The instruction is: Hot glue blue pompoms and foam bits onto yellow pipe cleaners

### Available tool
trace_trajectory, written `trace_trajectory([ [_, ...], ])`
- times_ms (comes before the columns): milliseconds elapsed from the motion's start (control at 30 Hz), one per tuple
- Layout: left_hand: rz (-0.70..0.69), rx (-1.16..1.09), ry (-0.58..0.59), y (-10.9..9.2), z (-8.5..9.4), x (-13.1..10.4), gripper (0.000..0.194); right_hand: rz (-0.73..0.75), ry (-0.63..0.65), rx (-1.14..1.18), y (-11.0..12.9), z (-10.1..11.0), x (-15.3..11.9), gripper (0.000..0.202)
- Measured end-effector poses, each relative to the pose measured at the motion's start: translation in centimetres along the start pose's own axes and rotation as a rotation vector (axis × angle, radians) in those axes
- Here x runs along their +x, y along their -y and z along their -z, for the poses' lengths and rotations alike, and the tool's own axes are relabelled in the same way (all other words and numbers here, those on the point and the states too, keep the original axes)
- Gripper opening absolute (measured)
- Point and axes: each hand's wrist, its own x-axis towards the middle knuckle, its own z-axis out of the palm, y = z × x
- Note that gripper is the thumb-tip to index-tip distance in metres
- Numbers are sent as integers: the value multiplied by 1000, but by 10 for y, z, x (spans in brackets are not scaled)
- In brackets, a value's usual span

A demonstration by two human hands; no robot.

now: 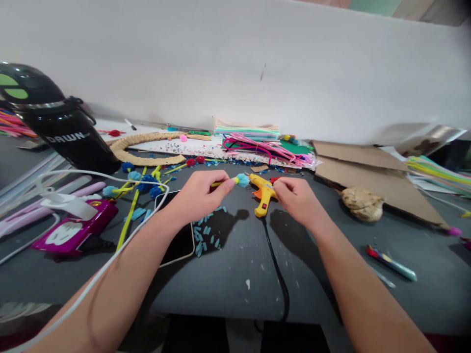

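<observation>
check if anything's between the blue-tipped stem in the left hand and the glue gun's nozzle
Nothing visible: the blue-tipped stem in the left hand is close beside the nozzle of the glue gun; I cannot tell whether they touch.

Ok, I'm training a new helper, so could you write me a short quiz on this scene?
1. Which hand holds the blue-tipped stem?
2. What colour is the glue gun's body? A: purple; B: yellow; C: white.
3. Fill in the blank: the black bottle bears the white word ____.

Key: 1. The left hand. 2. B. 3. DAWN.
</observation>
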Motion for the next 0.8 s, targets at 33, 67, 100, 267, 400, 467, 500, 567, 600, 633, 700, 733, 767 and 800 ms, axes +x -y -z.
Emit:
trace_trajectory([
  [33, 8, 6, 6, 1, 0, 0, 34, -52, 59, -134, -3, 2, 0, 40],
  [67, 15, 9, 13, 2, 0, 1, 33, -112, 111, -267, -6, 2, 1, 45],
  [100, 20, 9, 20, 3, 0, 1, 32, -171, 145, -390, -9, 1, 1, 52],
  [267, 7, 3, 23, 4, -1, 1, 30, -280, 104, -635, -13, -17, 6, 67],
  [400, -59, 39, -31, 3, -1, 0, 28, -264, 60, -593, -16, -24, 9, 55],
  [467, -70, 59, -59, 4, 0, 1, 28, -246, 36, -531, -20, -21, 10, 50],
  [500, -70, 63, -74, 4, 0, 1, 28, -243, 20, -474, -22, -18, 10, 47],
  [567, -64, 65, -106, 5, 0, 2, 29, -267, -9, -271, -25, -12, 10, 44],
  [600, -61, 67, -124, 5, 1, 2, 29, -292, -19, -121, -26, -10, 11, 41],
  [633, -57, 69, -142, 6, 1, 2, 29, -318, -24, 52, -25, -9, 11, 39],
  [700, -43, 68, -178, 6, 2, 2, 28, -356, -42, 393, -22, -7, 13, 34],
  [733, -33, 61, -195, 6, 2, 2, 28, -360, -54, 539, -19, -7, 13, 31],
  [767, -23, 50, -211, 6, 2, 2, 28, -358, -61, 666, -16, -7, 14, 29],
  [800, -15, 38, -224, 6, 2, 2, 28, -354, -58, 777, -13, -8, 14, 26],
])
